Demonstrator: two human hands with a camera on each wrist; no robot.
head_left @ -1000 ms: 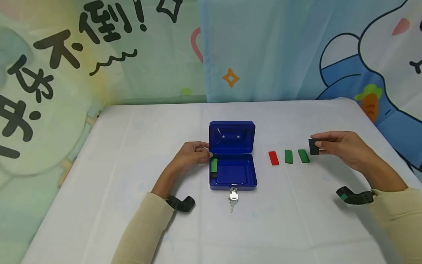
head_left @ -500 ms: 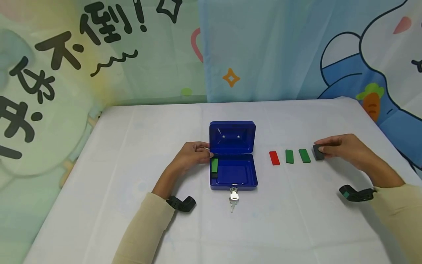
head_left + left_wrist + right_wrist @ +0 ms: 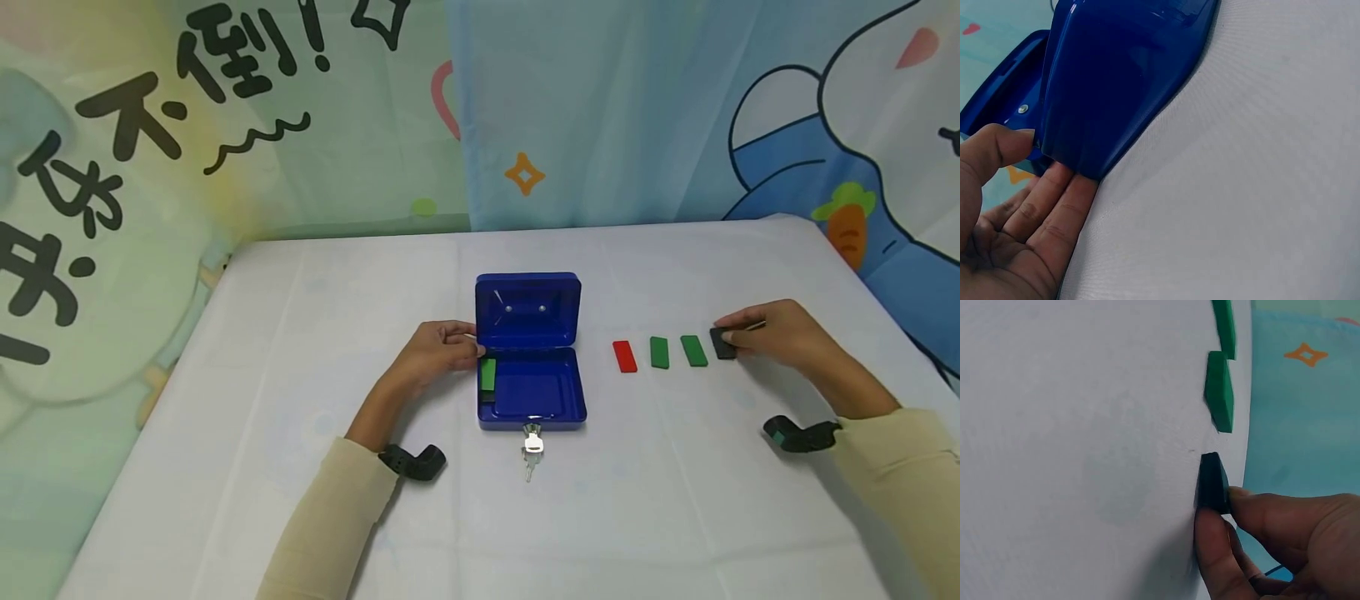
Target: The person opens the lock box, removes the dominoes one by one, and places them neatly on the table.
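My right hand (image 3: 780, 329) pinches a small black block (image 3: 722, 343) between thumb and fingers, low over the tabletop. In the right wrist view the black block (image 3: 1212, 481) lines up with two green blocks. From the head, those green blocks (image 3: 693, 351) lie left of it, with a red block (image 3: 624, 357) farther left. A blue metal cash box (image 3: 543, 392) stands mid-table, lid raised. My left hand (image 3: 442, 346) holds its left side near the hinge; the left wrist view has the thumb at the rim and fingers against the outer wall. Inside lies a green block (image 3: 487, 375).
A bunch of keys (image 3: 532, 450) hangs from the lock at the box's front. A white cloth (image 3: 360, 292) covers the table. Printed curtains (image 3: 585, 117) rise behind its back edge. Each wrist wears a black camera mount (image 3: 414, 463).
My right hand has lowered the black block from a raised, upright pose to flat at the right end of the row. The left hand stays at the cash box.
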